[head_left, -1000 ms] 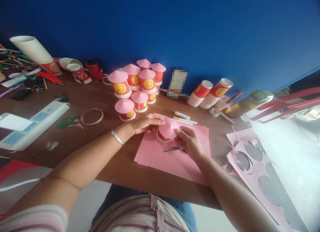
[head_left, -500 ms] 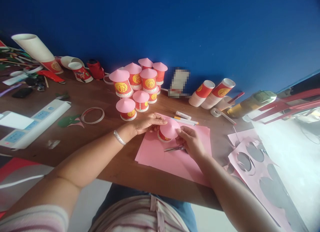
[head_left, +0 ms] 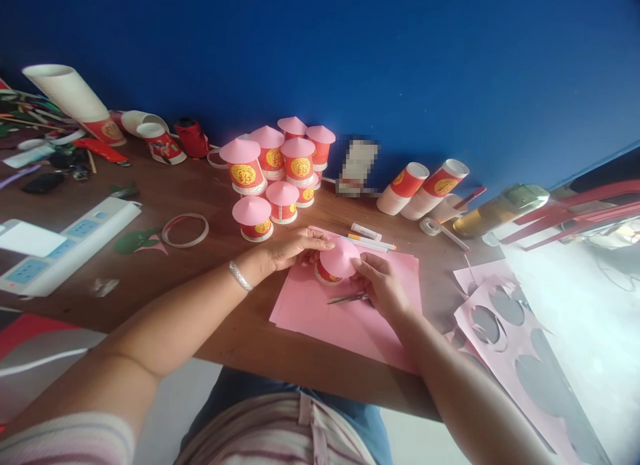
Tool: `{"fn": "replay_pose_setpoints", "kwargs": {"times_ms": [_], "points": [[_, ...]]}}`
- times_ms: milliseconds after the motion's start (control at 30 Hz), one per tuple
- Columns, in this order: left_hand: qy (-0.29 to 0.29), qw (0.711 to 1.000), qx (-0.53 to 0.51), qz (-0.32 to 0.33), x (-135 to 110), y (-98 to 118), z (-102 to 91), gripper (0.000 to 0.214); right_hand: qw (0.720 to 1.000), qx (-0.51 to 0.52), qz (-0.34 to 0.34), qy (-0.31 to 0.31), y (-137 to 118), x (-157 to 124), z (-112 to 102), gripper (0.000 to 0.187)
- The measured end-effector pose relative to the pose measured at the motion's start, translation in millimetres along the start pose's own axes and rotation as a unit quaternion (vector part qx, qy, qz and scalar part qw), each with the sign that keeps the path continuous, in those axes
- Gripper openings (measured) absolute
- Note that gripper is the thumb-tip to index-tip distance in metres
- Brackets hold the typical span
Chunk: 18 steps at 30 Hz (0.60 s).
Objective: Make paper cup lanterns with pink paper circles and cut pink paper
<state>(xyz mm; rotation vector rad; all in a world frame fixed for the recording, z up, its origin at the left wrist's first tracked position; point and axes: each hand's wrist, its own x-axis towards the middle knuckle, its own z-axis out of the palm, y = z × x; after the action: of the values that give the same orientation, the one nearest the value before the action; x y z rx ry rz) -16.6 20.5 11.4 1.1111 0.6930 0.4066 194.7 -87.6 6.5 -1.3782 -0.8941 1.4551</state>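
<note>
A pink paper cone (head_left: 340, 256) sits on top of a red paper cup (head_left: 327, 275) over the pink sheets. My left hand (head_left: 299, 249) pinches the cone's left edge, its lower fingers near the cup's side. On the opposite edge, my right hand (head_left: 379, 278) grips the cone between thumb and fingers. Scissors (head_left: 349, 298) lie just below the cup on the stack of pink paper (head_left: 345, 331), partly under my right hand. Behind my left hand stand several red cups with pink cone roofs (head_left: 251, 213), some stacked on others.
Markers (head_left: 373, 242) and a glue stick (head_left: 366, 231) lie behind the paper. Stacked paper cups (head_left: 437, 188), a tape roll (head_left: 430, 226) and a bottle (head_left: 503, 210) are at right, near cut pink scraps (head_left: 475, 305). A power strip (head_left: 75, 245) and a ring (head_left: 185, 231) lie left.
Both hands keep their hold on the cone with almost no movement. The view has shifted very slightly.
</note>
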Motion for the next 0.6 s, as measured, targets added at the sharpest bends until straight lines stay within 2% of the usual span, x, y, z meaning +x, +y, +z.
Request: {"fn": "replay_pose_setpoints", "kwargs": {"times_ms": [367, 600], "points": [[0.001, 1.000, -0.011, -0.002, 1.1, -2.6, -1.6, 0.042, 1.000, -0.014, -0.002, -0.005, -1.7, 1.0, -1.9, 0.057], [0.045, 0.999, -0.019, 0.020, 6.4, -3.9, 7.8, 0.047, 0.999, -0.036, -0.022, -0.029, 5.6, 5.6, -11.1, 0.050]]}}
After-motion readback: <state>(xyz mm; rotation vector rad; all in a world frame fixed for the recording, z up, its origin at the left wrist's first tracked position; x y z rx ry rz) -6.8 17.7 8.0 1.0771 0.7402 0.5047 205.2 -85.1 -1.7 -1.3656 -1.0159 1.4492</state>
